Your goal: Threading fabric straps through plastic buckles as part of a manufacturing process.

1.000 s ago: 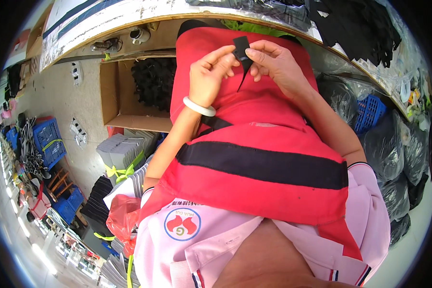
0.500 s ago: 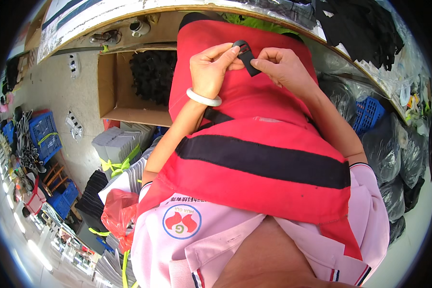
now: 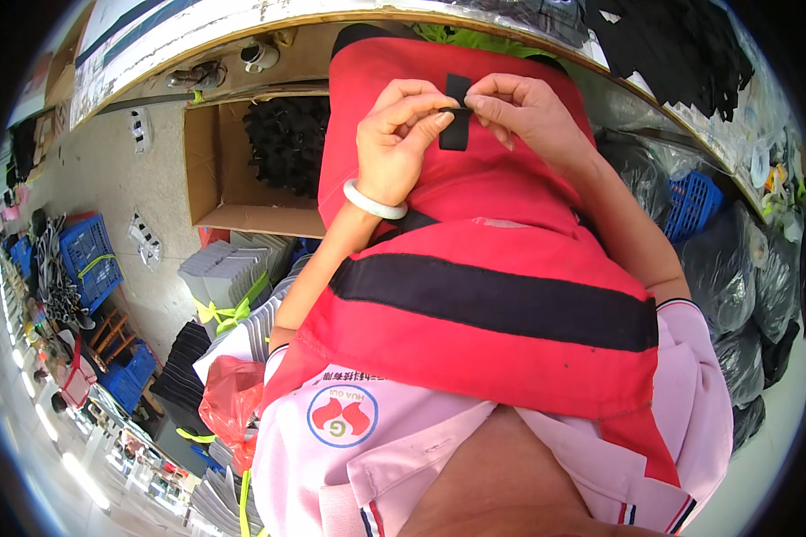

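Between the two hands, over the red apron [image 3: 501,206]: a short black strap [image 3: 454,136], one end pointing away from the body, the other toward it; left hand [image 3: 392,134], white bangle [image 3: 373,200] at its wrist, pinches the strap from the left, thumb against fingers; right hand [image 3: 530,112] nips it from the right, thumb and forefinger together; dark crosspiece at the grip too small to identify; left of the left hand, an open cardboard box [image 3: 260,220] with black pieces [image 3: 288,139] inside; right of the right hand, a blue basket [image 3: 691,206]; beyond both hands, a worktable [image 3: 166,40].
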Motion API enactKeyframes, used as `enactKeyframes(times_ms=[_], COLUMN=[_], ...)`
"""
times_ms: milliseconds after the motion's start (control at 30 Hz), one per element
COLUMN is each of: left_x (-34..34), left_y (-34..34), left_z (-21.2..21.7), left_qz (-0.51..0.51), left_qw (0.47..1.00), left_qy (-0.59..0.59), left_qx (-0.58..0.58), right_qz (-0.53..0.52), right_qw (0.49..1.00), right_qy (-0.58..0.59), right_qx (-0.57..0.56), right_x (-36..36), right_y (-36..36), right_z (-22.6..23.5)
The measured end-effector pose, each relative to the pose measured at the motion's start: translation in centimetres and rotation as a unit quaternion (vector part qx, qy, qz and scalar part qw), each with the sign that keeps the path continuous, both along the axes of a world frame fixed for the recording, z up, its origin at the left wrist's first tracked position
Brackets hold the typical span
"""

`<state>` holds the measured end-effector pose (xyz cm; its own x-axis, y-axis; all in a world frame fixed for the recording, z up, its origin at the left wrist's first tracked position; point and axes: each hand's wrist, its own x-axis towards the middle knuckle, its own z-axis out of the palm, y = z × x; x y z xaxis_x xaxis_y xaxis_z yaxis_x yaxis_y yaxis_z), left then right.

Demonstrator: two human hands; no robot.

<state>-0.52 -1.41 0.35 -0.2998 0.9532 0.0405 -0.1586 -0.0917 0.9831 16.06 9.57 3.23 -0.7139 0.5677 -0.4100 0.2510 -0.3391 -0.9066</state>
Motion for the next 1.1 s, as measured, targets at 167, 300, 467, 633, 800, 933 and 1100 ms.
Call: enactKeyframes(times_ms=[167, 300, 467, 633, 800, 933, 1100], left_x=[-0.3, -0.5, -0.5, -1.5, -7.6, -11.9, -8.2], left_y=[-0.4, -0.4, -0.6, -1.4, -5.4, -7.0, 2.8], left_z=[0.4, 0.7, 0.3, 2.7, 5.7, 4.6, 3.5], left_qz=[-0.027, -0.031, -0.022, -0.06, -0.172, 0.028, 0.009], left_qw=[0.999, 0.999, 0.999, 0.996, 0.939, 0.874, 0.956], left_qy=[0.001, 0.005, 0.009, 0.049, 0.278, 0.426, 0.286], left_qx=[0.023, 0.023, 0.035, -0.051, -0.111, -0.231, -0.069], right_qz=[-0.041, -0.098, -0.089, -0.122, 0.04, 0.089, 0.186], right_qw=[0.995, 0.988, 0.991, 0.977, 0.992, 0.992, 0.968], right_qy=[-0.011, 0.022, 0.049, 0.088, 0.115, 0.055, -0.03], right_qx=[0.087, 0.118, 0.088, 0.149, 0.017, 0.071, 0.168], right_x=[-0.2, -0.5, -0.9, -1.9, -2.7, -2.0, -1.1], right_y=[-0.4, -1.0, -1.1, -1.5, -2.8, -2.4, -2.6], right_z=[0.2, -0.5, -0.3, -1.2, -1.7, -2.7, -2.6])
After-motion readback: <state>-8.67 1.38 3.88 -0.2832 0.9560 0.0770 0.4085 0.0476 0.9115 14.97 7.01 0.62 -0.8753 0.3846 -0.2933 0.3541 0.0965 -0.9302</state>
